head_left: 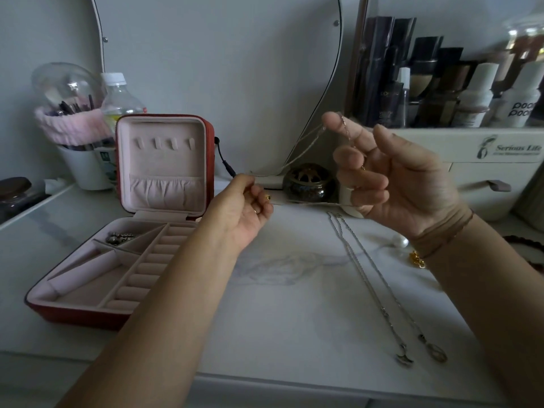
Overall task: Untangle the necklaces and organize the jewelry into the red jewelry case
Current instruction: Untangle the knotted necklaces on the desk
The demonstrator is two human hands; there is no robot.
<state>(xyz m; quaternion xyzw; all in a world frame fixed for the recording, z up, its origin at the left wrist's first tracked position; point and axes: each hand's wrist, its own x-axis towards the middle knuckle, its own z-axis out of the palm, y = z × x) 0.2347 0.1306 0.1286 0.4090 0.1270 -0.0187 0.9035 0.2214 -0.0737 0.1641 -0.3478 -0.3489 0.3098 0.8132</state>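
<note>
The red jewelry case (79, 315) lies open at the left, its pink lid upright, with a dark silver piece (119, 237) in a back compartment. Both hands are raised above the table and stretch a thin gold chain (306, 150) between them. My left hand (244, 207) pinches one end with curled fingers. My right hand (391, 178) has the chain looped over its fingers and holds it up. Two silver necklaces (371, 278) with pendants lie straight on the white marble table (279, 313) under my right forearm. A pearl (400, 241) and a gold piece (418, 259) sit beside my right wrist.
A round brown incense holder (309, 184) stands behind the hands at the mirror's foot. Back left are a brush cup (85, 169) and a water bottle (120, 98). A cosmetics organizer with bottles (471, 148) fills the back right. A dark tray (17, 198) sits at far left.
</note>
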